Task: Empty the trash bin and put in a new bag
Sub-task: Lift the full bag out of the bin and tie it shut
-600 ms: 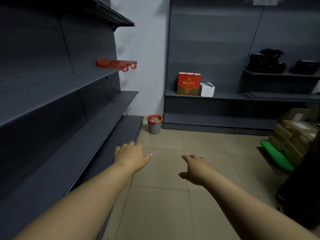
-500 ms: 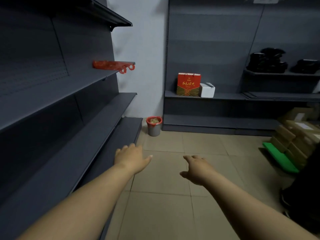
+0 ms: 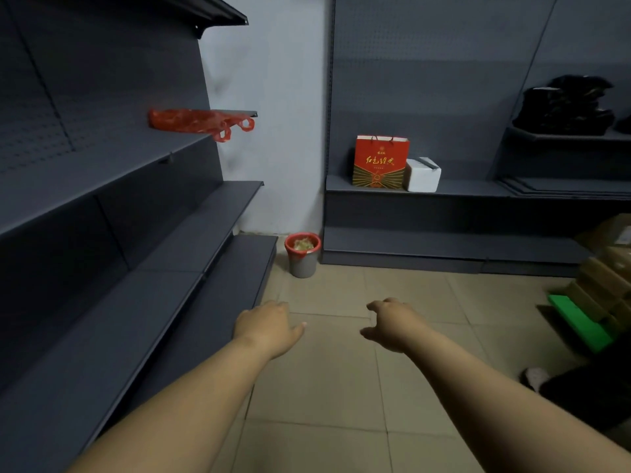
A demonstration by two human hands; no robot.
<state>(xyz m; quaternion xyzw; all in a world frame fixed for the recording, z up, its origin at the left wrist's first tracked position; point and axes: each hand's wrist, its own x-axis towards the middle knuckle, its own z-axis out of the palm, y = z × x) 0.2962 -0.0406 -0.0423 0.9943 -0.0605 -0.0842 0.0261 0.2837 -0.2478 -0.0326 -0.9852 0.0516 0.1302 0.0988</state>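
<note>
A small grey trash bin lined with a red bag stands on the floor in the far corner, with pale trash inside. A flat red plastic bag lies on the left middle shelf, its handles hanging over the edge. My left hand and my right hand reach forward over the tiled floor, both well short of the bin. Both hands hold nothing, and their fingers are loosely spread.
Dark grey shelving runs along the left side and the back wall. A red gift bag and a white box sit on the back shelf. Cardboard boxes on a green board stand at the right.
The view has shifted slightly and closed in on the corner. Both hands stay stretched forward, a little nearer the bin.
</note>
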